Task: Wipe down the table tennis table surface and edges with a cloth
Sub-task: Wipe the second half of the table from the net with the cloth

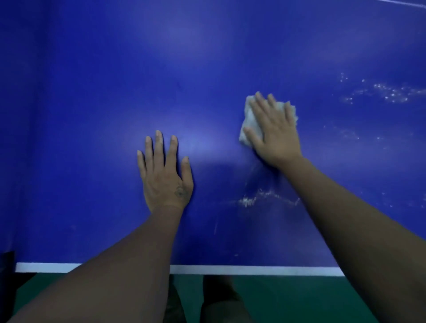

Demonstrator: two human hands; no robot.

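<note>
The blue table tennis table fills the view, with a white line along its near edge. My right hand lies flat, fingers spread, pressing a crumpled white cloth onto the surface right of centre. The cloth shows at the fingertips and left of the palm; the rest is under the hand. My left hand rests flat on the bare table, fingers apart, holding nothing. White dusty smears lie between my forearms, and more specks sit at the far right.
Green floor shows below the table's near edge, with my legs against it. A dark object stands at the lower left corner. A thin white line crosses the table's top right corner.
</note>
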